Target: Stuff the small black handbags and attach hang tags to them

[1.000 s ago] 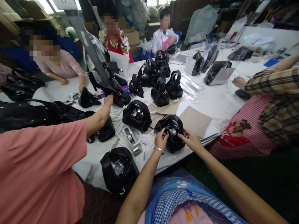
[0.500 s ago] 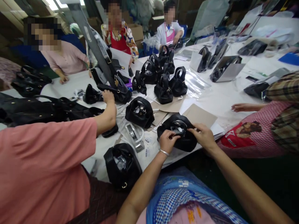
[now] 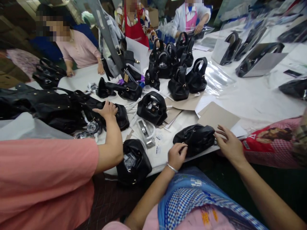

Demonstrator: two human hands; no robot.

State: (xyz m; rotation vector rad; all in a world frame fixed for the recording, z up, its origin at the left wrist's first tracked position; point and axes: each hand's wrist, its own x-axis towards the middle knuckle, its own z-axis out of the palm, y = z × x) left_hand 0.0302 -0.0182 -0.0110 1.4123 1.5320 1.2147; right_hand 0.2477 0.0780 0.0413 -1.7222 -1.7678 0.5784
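A small black handbag (image 3: 195, 137) lies in front of me near the table's edge, its opening folded out of sight. My left hand (image 3: 177, 156), with a silver bangle at the wrist, has its fingers curled together at the bag's near left side, by a small metal fitting. Beside the bag's right end, my right hand (image 3: 229, 143) is open with fingers apart. Left of these, another black handbag (image 3: 134, 159) with clear plastic inside stands at the edge, and a third black handbag (image 3: 152, 108) stands upright behind a tape roll (image 3: 145, 131).
A co-worker's hand (image 3: 107, 110) rests on black bags at left. Several upright black bags (image 3: 178, 83) stand farther back beside clear plastic sleeves (image 3: 219, 80). Brown card (image 3: 219, 115) lies behind my bag. A grey post (image 3: 105, 35) rises from the table; other people sit around it.
The bag before me has turned, and its opening no longer shows. My right hand has let go and spread its fingers; my left has moved to the near side. My view has shifted.
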